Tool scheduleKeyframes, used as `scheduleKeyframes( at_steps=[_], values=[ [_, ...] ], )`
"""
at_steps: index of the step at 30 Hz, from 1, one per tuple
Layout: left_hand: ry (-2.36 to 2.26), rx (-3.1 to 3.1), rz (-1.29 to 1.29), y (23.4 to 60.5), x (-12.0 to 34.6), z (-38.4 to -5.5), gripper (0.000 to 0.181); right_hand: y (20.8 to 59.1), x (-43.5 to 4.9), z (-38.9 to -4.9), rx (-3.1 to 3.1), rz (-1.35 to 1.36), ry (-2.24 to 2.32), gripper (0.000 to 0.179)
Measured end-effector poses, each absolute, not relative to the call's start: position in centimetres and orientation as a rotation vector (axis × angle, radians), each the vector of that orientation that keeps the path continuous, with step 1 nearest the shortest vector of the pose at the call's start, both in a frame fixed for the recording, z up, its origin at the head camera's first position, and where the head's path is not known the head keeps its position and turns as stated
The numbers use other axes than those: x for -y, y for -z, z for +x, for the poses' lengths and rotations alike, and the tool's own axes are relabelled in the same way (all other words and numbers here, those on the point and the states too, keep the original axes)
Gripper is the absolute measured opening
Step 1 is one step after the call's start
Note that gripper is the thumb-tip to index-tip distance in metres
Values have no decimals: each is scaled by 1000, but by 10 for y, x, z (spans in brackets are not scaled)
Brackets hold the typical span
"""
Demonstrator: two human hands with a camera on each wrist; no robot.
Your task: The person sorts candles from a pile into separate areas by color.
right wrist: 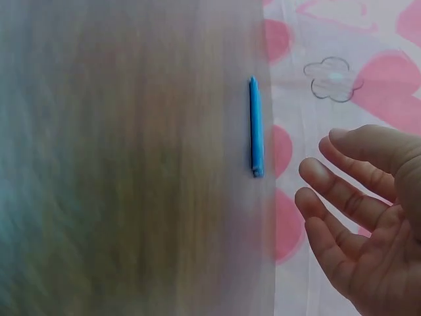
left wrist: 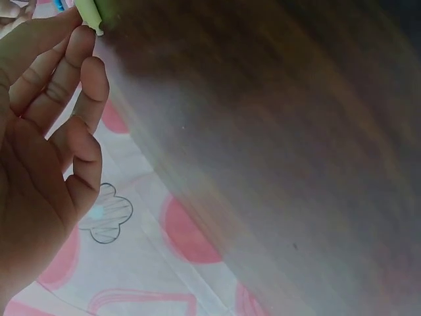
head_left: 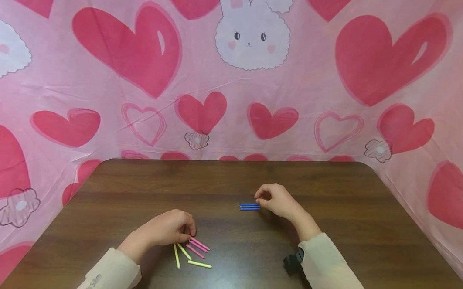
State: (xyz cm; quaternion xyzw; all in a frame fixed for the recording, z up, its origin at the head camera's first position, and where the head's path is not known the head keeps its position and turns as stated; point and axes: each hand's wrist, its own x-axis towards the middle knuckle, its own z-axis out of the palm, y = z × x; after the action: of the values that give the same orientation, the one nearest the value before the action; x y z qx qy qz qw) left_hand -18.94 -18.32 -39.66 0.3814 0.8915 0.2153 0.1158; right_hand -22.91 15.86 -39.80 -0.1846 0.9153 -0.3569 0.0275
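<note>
Nearest the camera, cream long sleeves; the left sleeve [head_left: 101,284] carries grey lettering that looks like "Let's Slim", small, not fully sure. A black wrist-mounted device [head_left: 293,262] sits at the right cuff. On the dark brown wooden surface [head_left: 338,226], three short yellow plastic sticks [head_left: 188,256] lie loosely fanned, just beside two or three short pink plastic sticks [head_left: 199,246], also unaligned. The left hand [head_left: 169,228] rests knuckles-up over the top ends of this mixed pile, fingers curled down with the tips at the pink ones; whether it actually pinches one I cannot tell from the head view, and the left wrist view shows fingers fairly straight with a yellow-green stick end by the fingertips. Farther out, the right hand [head_left: 275,200] has its fingertips bent against the right end of a small neat bundle of short blue plastic sticks [head_left: 249,206], lying parallel and touching; the right wrist view shows the palm spread and relaxed, fingers apart from the blue sticks there, so it reads as nudging, not gripping. Judgement: sorting by colour goes best by taking one stick at a time, laying it parallel and squaring the ends flush without scattering the tidy blue group. Behind is a pink cloth backdrop [head_left: 229,96] printed with red hearts and white bunnies; no other writing readable.
</note>
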Motion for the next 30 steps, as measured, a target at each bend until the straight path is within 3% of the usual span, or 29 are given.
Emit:
scheduleKeyframes(
  at_steps=[30],
  values=[
    [-623, -2595, 1072, 400, 185, -192, 15, 391, -117, -192, -2625, -756, 1205, 19]
  ],
)
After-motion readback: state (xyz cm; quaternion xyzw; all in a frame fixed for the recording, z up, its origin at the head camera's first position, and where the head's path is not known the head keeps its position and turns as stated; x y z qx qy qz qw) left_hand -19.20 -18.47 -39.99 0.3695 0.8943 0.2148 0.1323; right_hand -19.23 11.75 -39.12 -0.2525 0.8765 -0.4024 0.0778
